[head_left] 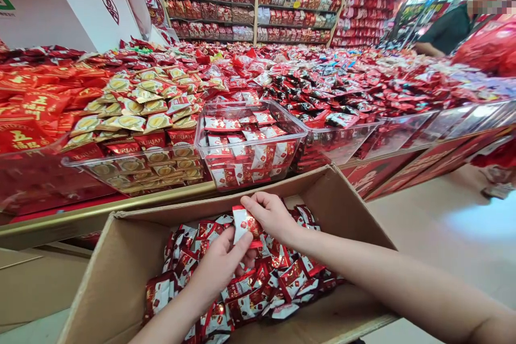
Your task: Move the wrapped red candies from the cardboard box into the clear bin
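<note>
Between my two hands is a small red-and-white candy packet (244, 224), held over an open cardboard box (338, 204). The fingers of my left hand (226, 255) close on its lower end. My right hand (272, 217) pinches the upper right corner. Below them, many loose candy packets (245, 301) of the same look lie heaped in the box. Just beyond the box stands a clear plastic bin (252, 142) with similar packets laid in rows. My fingers hide part of the held packet.
Left of the clear bin sits a bin of durian packets (149, 140), beside large red packets (28, 113). Dark red packets (322, 97) pile up on the right. Stocked shelves (258, 0) line the back. A person (449, 29) stands at the far right.
</note>
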`<state>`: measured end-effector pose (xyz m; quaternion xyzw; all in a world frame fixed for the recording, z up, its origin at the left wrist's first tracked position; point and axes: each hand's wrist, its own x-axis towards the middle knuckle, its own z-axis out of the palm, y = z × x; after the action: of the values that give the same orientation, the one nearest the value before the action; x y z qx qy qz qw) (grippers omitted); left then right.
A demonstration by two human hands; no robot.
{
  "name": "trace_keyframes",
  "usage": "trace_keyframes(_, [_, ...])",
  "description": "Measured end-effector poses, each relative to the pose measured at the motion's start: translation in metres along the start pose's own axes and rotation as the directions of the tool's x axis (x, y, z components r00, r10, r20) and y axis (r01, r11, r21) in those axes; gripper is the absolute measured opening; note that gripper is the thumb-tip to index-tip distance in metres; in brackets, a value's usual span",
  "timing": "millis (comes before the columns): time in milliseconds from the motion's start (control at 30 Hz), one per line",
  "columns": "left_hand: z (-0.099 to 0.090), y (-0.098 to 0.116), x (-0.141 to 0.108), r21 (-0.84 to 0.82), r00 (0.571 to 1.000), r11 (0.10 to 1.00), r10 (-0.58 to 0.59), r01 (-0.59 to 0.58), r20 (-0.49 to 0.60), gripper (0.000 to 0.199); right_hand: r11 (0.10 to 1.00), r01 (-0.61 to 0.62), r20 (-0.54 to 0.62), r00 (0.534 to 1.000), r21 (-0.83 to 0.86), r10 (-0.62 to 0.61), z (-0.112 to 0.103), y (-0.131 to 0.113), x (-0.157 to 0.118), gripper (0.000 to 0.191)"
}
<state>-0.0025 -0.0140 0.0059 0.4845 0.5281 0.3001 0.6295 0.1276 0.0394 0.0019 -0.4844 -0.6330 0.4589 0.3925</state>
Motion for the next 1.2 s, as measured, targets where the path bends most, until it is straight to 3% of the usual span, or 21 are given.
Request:
trace_keyframes(100, [0.0, -0.003, -0.002, 0.056, 0.997, 0.998, -0.01, 0.006, 0.076, 0.029, 0.996, -0.013, 0.165, 0.986, -0.089, 0.028, -0.008, -0.003, 0.002, 0.041])
trace_keyframes(233, [-0.004, 0.0, -0.005, 0.218, 0.995, 0.975, 0.027, -0.048, 0.1, 0.034, 0.975, 0.148, 0.305, 0.948, -0.167, -0.092, -0.017, -0.01, 0.002, 0.042])
trace_keyframes(300, [-0.005, 0.002, -0.006, 0.21, 0.995, 0.978, -0.012, -0.009, 0.098, 0.036, 0.961, 0.227, 0.284, 0.942, -0.157, -0.177, -0.018, -0.012, 0.0, 0.04])
trace_keyframes(400, [-0.004, 0.003, -0.008, 0.095, 0.993, 0.992, -0.086, 0.078, 0.077, 0.037, 0.951, 0.267, 0.161, 0.957, -0.157, -0.242, -0.015, -0.015, -0.002, 0.038])
trace_keyframes(533, [-0.004, 0.003, -0.01, 0.073, 0.996, 0.996, -0.063, 0.058, 0.061, 0.038, 0.944, 0.263, 0.092, 0.964, -0.2, -0.249, -0.013, -0.018, -0.005, 0.04])
trace_keyframes(667, [-0.008, 0.008, -0.014, 0.185, 0.996, 0.982, 0.016, -0.031, 0.082, 0.039, 0.94, 0.288, 0.201, 0.947, -0.184, -0.251, -0.02, -0.027, -0.009, 0.036])
trace_keyframes(800, [-0.011, 0.011, -0.018, 0.181, 0.988, 0.979, 0.07, -0.094, 0.137, 0.039, 0.943, 0.299, 0.34, 0.91, -0.148, -0.235, -0.034, -0.041, -0.014, 0.026])
trace_keyframes(900, [-0.013, 0.011, -0.019, 0.165, 0.972, 0.977, 0.101, -0.137, 0.21, 0.039, 0.872, 0.447, 0.347, 0.865, -0.201, -0.363, -0.048, -0.063, -0.014, 0.022])
trace_keyframes(1067, [-0.013, 0.009, -0.015, 0.167, 0.966, 0.968, 0.154, -0.189, 0.206, 0.036, 0.735, 0.565, 0.043, 0.803, -0.374, -0.595, -0.08, -0.129, 0.009, 0.02])
trace_keyframes(1133, [-0.012, 0.01, -0.014, 0.17, 0.966, 0.967, 0.153, -0.189, 0.207, 0.035, 0.658, 0.569, 0.043, 0.772, -0.493, -0.634, -0.088, -0.151, 0.029, 0.02])
trace_keyframes(1200, [-0.012, 0.01, -0.013, 0.2, 0.966, 0.961, 0.149, -0.193, 0.213, 0.035, 0.585, 0.568, 0.138, 0.775, -0.579, -0.617, -0.089, -0.163, 0.05, 0.019])
